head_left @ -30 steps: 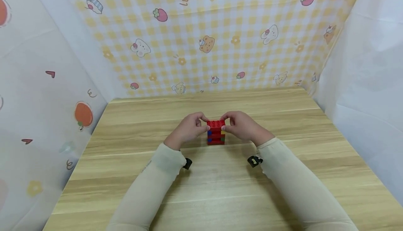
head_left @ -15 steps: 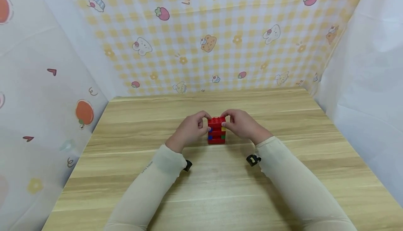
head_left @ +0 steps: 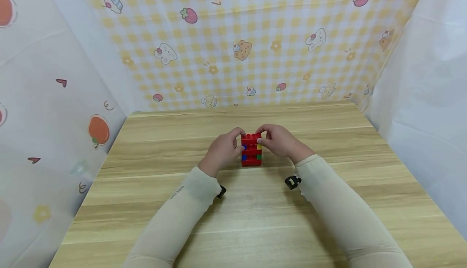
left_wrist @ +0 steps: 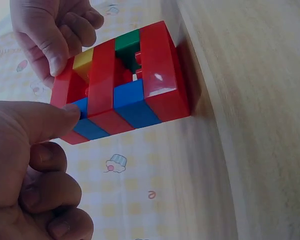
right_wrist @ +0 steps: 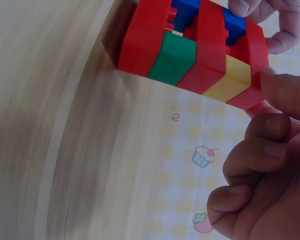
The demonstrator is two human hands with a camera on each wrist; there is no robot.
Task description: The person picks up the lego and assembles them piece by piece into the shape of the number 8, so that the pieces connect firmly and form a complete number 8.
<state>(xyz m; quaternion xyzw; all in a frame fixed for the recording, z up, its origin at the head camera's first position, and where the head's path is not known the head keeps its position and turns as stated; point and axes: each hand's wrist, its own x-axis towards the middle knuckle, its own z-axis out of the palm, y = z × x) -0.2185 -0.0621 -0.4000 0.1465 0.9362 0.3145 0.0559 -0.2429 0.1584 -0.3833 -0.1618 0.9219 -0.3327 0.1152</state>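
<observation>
A small tower of toy building bricks stands on the wooden table. Three long red bricks form its layers, with studs on the top one. Between them, blue bricks sit at the left end; a yellow brick and a green brick sit at the right. My left hand pinches the upper left corner, thumb on the upper blue brick, index finger at the top. My right hand pinches the upper right corner, thumb at the top red brick's front. The other fingers curl in, off the bricks.
The wooden table reaches back to a yellow checked cloth. White sheets hang at the left and right sides. Black wrist devices, one on the right wrist, sit below the cuffs.
The tower has tipped back a little: more of its front and less of its studded top show. Both hands stay at its top corners; the left thumb now lies on the upper blue brick.
</observation>
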